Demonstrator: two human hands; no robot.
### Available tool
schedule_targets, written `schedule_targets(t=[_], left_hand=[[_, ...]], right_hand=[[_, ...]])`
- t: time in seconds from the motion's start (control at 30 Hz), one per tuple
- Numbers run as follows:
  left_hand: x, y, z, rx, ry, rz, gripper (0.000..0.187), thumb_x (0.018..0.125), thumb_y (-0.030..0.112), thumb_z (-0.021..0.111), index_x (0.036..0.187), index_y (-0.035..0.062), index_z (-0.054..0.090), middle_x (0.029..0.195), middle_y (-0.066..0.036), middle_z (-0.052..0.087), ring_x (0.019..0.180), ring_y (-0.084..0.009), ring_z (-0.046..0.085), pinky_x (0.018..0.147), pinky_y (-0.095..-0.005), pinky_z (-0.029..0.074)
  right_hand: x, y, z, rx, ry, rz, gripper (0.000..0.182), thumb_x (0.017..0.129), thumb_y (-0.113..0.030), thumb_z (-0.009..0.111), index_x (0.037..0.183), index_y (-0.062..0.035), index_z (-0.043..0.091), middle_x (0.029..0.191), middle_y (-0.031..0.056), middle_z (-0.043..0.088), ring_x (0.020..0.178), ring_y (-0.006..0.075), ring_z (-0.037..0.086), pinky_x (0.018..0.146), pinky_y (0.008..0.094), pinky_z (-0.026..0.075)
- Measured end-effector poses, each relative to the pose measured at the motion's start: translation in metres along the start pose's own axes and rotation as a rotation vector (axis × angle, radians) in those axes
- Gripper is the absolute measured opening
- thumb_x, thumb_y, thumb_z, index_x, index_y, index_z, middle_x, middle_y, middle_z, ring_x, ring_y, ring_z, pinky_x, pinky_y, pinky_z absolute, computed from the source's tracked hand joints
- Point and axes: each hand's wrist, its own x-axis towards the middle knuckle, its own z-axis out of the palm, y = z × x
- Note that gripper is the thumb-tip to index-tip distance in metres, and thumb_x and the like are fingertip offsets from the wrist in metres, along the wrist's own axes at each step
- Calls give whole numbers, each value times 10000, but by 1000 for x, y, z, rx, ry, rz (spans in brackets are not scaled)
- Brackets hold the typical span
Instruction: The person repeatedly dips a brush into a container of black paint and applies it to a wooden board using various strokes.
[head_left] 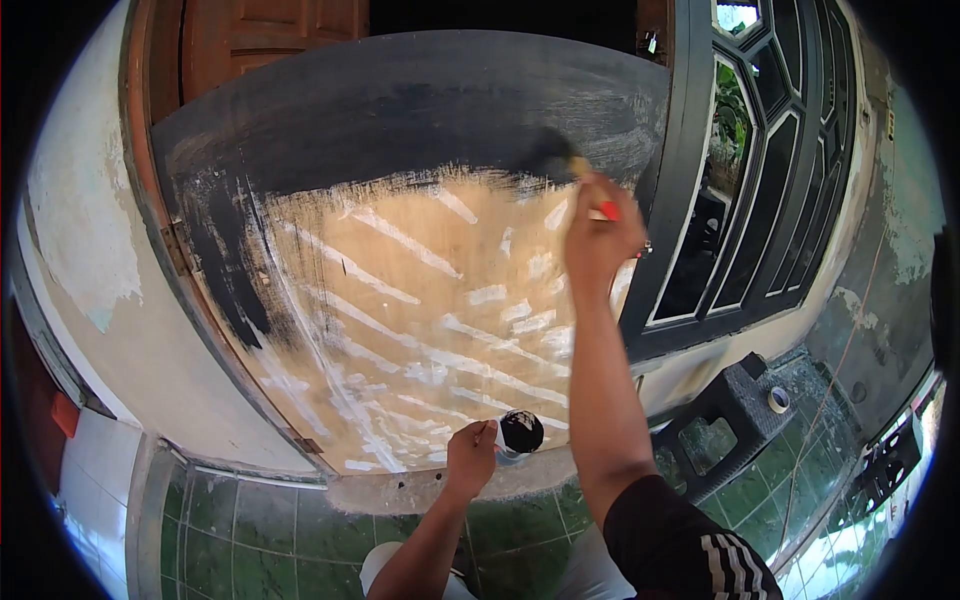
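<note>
R hand point(605, 230), w/ black-tipped paintbrush point(576, 164), and L hand point(470, 460), w/ round cup of black paint point(521, 432), leave passage btwn them across the tan, part-blackened wooden panel point(400, 270). Dark-gray window frame point(668, 180) w/ white-edged panes stands nr R hand's outer side; black plastic stool point(745, 385) obstructs lower R.

Comes to two bare hands: one left hand point(471, 460) and one right hand point(605, 235). Adds one paintbrush point(560, 157) and one cup point(508, 457). Includes one part-painted panel point(420, 275), with pale patches point(405, 241) too many and too overlapped to count surely. Makes one each of brown wooden door point(275, 35), dark stool point(750, 425) and tape roll point(778, 400). Gives one latticed window point(785, 110), its panes point(755, 225) several. Shows one black sleeve point(660, 535), bearing three white stripes point(733, 565). Runs to many green floor tiles point(320, 530), partly covered or cut off.
</note>
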Motion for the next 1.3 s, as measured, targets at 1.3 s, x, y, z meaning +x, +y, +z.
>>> schedule_targets(t=[1.3], left_hand=[[-142,-81,-188,-186,464,-325,295,1033,194,589,955,-80,665,922,-127,672,852,-194,663,715,-355,592]], right_hand=[[-19,32,0,216,-57,358,124,931,-36,710,1046,0,740,1008,94,760,868,149,689,743,288,537]])
